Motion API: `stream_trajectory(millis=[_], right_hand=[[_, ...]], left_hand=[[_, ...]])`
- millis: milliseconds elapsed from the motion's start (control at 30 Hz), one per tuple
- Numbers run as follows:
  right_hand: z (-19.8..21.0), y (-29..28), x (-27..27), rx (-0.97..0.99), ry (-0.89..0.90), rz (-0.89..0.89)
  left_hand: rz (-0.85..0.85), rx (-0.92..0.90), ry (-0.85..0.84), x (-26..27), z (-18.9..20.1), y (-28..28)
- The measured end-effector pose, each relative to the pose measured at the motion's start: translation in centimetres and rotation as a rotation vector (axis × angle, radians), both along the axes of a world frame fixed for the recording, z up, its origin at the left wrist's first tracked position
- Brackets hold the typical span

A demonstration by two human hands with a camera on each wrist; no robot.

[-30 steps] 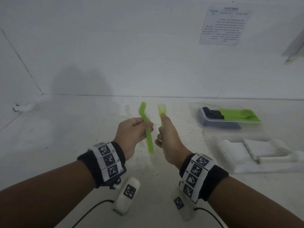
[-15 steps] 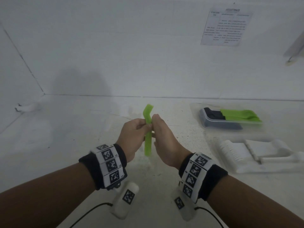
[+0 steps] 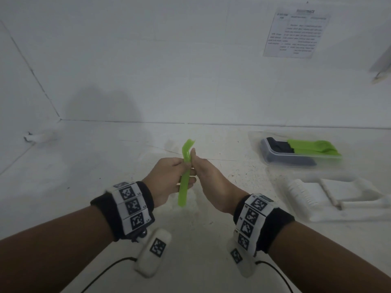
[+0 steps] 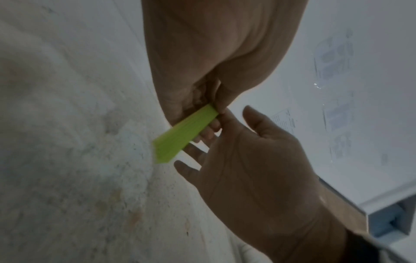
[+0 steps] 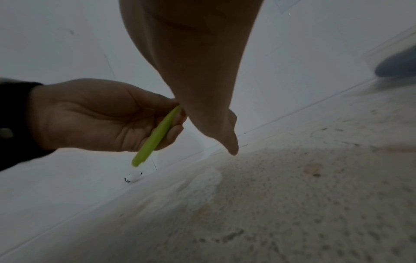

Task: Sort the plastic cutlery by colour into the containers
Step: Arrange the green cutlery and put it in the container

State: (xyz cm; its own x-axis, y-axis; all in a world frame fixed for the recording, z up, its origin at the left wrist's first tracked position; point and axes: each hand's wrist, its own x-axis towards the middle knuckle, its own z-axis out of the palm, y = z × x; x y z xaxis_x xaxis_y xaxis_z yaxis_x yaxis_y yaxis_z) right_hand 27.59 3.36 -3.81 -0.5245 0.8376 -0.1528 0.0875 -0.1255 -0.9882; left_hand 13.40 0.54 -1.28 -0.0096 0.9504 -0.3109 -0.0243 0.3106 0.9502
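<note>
My left hand (image 3: 167,176) holds green plastic cutlery (image 3: 183,187) upright above the table, with its fingers curled round the handle. In the left wrist view the green handle end (image 4: 184,135) sticks out below the fingers. My right hand (image 3: 209,178) is pressed against the left one. Its fingers (image 4: 198,153) lie fairly straight along the green piece, and its thumb (image 5: 233,147) stands free. The right wrist view shows the left hand (image 5: 96,113) curled round the green handle (image 5: 157,135). I cannot tell whether one or two pieces are stacked there.
A clear container (image 3: 264,149) at the right rear holds black and green cutlery (image 3: 313,146). In front of it a white tray (image 3: 317,216) holds white cutlery (image 3: 304,193). A paper sheet (image 3: 296,34) hangs on the back wall. White walls close the table at the left and rear.
A second ago each hand held one green piece, a little apart. The hands have come together, and the right hand's fork is no longer seen on its own.
</note>
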Motion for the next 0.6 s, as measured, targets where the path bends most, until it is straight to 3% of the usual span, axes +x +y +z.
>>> stream_trajectory(millis=[133,267,333,467,533,600], right_hand=[[-0.4,0.0,-0.2,0.18,-0.227,-0.08],[0.2,-1.0,-1.1,0.294,-0.08,-0.201],[0.9,-1.6,-1.4,0.265,0.026,-0.204],[0.0,-1.0,-2.1,0.093,-0.01,-0.138],[-0.7,-0.7,-2.4,-0.009,-0.047,-0.114],[-0.7,-0.4,-2.4,0.019,-0.075,-0.146]], left_hand=[[0.02,0.004,0.094,-0.5,-0.4,0.4],[-0.03,0.027,0.063,-1.4,-0.3,0.4],[-0.062,0.04,0.058,-1.8,-0.2,0.2],[-0.044,0.069,0.11,-2.1,-0.2,0.1],[-0.056,0.075,0.213,-2.3,-0.5,0.1],[-0.124,0.109,0.38,-3.0,-1.0,0.1]])
